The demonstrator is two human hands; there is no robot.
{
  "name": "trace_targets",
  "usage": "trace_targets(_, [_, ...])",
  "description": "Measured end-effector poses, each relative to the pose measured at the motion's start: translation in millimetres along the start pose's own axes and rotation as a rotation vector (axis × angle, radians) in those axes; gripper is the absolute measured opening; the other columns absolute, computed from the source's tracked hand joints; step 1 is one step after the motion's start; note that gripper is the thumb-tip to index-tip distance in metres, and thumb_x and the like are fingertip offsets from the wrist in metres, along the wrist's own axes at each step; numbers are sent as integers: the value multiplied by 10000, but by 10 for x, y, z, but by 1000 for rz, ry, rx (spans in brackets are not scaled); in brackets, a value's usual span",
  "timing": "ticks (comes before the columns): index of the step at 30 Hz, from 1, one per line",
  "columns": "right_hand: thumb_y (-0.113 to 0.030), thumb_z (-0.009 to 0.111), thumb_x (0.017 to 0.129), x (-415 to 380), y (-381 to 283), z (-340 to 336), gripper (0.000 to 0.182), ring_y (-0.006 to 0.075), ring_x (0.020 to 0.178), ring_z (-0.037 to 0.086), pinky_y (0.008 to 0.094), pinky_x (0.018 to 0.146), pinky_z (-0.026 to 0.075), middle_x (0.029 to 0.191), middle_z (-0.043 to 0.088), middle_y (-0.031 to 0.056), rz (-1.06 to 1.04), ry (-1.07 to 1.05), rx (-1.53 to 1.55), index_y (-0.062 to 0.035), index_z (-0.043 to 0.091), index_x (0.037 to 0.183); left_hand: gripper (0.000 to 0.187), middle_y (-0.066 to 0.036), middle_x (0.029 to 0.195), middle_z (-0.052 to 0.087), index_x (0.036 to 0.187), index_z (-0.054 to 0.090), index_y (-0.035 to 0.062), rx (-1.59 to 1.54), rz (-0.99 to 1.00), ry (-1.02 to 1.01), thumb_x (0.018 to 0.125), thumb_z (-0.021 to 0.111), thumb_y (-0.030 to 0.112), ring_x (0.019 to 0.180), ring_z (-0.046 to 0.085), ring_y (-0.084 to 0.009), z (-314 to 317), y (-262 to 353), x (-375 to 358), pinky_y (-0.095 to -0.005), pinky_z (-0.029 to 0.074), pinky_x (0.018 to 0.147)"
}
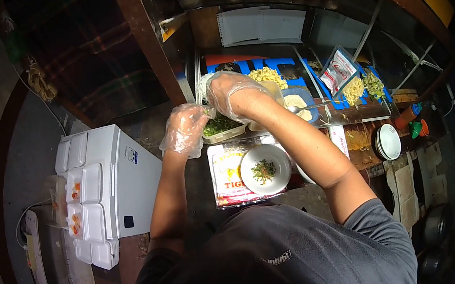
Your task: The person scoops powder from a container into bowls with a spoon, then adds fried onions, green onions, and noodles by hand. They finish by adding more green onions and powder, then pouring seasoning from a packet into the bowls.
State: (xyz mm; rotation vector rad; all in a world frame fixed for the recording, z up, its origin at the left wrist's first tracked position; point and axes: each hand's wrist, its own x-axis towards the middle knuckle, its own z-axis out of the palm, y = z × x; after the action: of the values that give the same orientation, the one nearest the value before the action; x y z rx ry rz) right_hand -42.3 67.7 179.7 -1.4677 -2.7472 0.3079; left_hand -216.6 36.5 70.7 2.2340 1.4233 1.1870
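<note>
Both my hands wear clear plastic gloves. My left hand (186,125) is closed in a pinch at the left edge of a tub of chopped greens (220,124). A bit of green shows at its fingertips, too small to name. Just above the tub, my right hand (232,92) is curled closed, its fingertips turned down near some white food (204,83). What it holds, if anything, is hidden. Closer to my body, a white bowl (251,188) has chopped green and reddish bits (264,171) in its bottom.
Behind my right arm are a yellow noodle pile (268,77) and a blue tub of pale powder (298,105) with a spoon. A printed packet (339,71) stands farther right. Stacked bowls (388,142) sit at right; open foam boxes (90,183) rest on a white freezer (135,183) at left.
</note>
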Motion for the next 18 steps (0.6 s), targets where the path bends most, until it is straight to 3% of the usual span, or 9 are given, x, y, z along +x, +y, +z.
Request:
trace_targets(4, [-76, 630, 804, 21, 55, 52, 186, 356, 984, 663, 394, 845, 540, 1039, 675, 229, -4, 61, 16, 6, 714, 949, 193, -177, 929, 688, 928, 708, -5, 15, 45, 87, 771, 655, 93, 879, 658, -325, 69, 4, -9, -386, 514, 810])
trace_targets(8, [-68, 641, 799, 56, 82, 95, 192, 369, 993, 655, 406, 852, 536, 1045, 669, 237, 1, 99, 42, 18, 706, 958, 202, -176, 927, 689, 950, 712, 3, -30, -25, 4, 776, 643, 79, 885, 662, -316, 42, 2, 1, -376, 517, 819])
trace_targets(11, [-65, 641, 800, 74, 114, 130, 193, 373, 998, 651, 410, 855, 533, 1043, 668, 239, 12, 124, 81, 21, 703, 960, 193, -167, 923, 692, 953, 716, 7, -24, 99, 90, 787, 634, 59, 898, 666, -297, 51, 12, 1, -357, 513, 825])
trace_targets(13, [-64, 638, 802, 62, 126, 134, 192, 374, 998, 651, 410, 855, 533, 1040, 668, 240, 16, 131, 104, 21, 703, 962, 170, -157, 923, 695, 944, 719, 7, -133, -137, 39, 800, 642, 52, 907, 664, -282, 40, 71, -10, -344, 505, 829])
trace_targets(18, [-78, 623, 813, -33, 90, 111, 180, 387, 980, 650, 414, 838, 531, 1019, 663, 256, -3, 157, 132, 24, 705, 936, 153, -145, 918, 698, 934, 720, 0, -194, -65, 74, 800, 661, 44, 872, 665, -252, -47, 258, -54, -334, 506, 807])
